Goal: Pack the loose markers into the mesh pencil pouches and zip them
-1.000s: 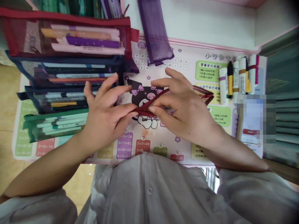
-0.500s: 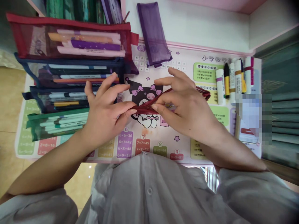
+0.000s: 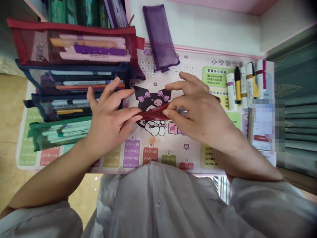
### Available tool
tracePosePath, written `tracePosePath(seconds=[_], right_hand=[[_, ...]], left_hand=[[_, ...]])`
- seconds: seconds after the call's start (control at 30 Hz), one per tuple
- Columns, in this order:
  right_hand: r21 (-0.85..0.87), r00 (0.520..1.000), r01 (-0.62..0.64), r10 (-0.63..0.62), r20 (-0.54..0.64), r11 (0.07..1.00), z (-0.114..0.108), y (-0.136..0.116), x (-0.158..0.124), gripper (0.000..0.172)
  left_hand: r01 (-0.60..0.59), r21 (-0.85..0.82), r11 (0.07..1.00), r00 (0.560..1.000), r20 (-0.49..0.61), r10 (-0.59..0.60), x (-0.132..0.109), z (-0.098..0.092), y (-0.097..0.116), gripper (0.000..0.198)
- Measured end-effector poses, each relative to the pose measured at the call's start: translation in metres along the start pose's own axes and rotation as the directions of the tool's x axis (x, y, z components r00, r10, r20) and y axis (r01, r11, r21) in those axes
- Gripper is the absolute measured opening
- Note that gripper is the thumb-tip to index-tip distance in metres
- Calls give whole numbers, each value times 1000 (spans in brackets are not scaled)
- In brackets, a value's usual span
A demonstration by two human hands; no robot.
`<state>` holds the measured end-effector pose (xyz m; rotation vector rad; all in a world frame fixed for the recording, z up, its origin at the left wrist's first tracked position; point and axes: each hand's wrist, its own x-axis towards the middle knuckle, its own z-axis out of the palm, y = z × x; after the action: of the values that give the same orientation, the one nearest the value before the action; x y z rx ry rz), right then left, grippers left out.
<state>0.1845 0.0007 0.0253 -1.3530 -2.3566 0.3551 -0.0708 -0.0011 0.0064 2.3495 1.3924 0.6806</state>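
Note:
A dark red zip pouch (image 3: 153, 115) is stretched between my two hands above the middle of the desk mat. My left hand (image 3: 109, 114) pinches its left end between thumb and forefinger, the other fingers spread. On the zipped edge, my right hand (image 3: 195, 109) closes thumb and forefinger; the zip pull itself is too small to make out. Much of the pouch's right part is behind my right hand. Left of my left hand lie filled mesh pouches: a red one (image 3: 74, 28), blue ones (image 3: 37, 67) and a green one (image 3: 37, 127), with pens showing through.
A flat purple mesh pouch (image 3: 160, 39) lies at the back, against the white shelf (image 3: 210, 29). Several markers (image 3: 231, 91) stand in a group on the right, behind a partly blurred box-like object (image 3: 260, 125). The printed desk mat (image 3: 158, 155) spans the desk.
My right hand has slid slightly right along the pouch's edge, away from my left hand. The pouch's far right end is now mostly hidden. The view has shifted a little.

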Motion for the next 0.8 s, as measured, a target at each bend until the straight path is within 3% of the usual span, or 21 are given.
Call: tracePosePath(seconds=[0.2,0.43,0.8], right_hand=[[1,999,-47,47,7,999,0,-2,1,20],[-14,979,-166,167,115,986,-10,-10,6,25],[-55,959,-218,224,172,974,-16,-12,8,27]], left_hand=[[-22,23,1000,1000,-18,22,-1,1,-2,23],[-53,42,998,996,-63,55,-2,3,-6,15],[-84,76,994,993,-72,90,-2,3,-9,13]])
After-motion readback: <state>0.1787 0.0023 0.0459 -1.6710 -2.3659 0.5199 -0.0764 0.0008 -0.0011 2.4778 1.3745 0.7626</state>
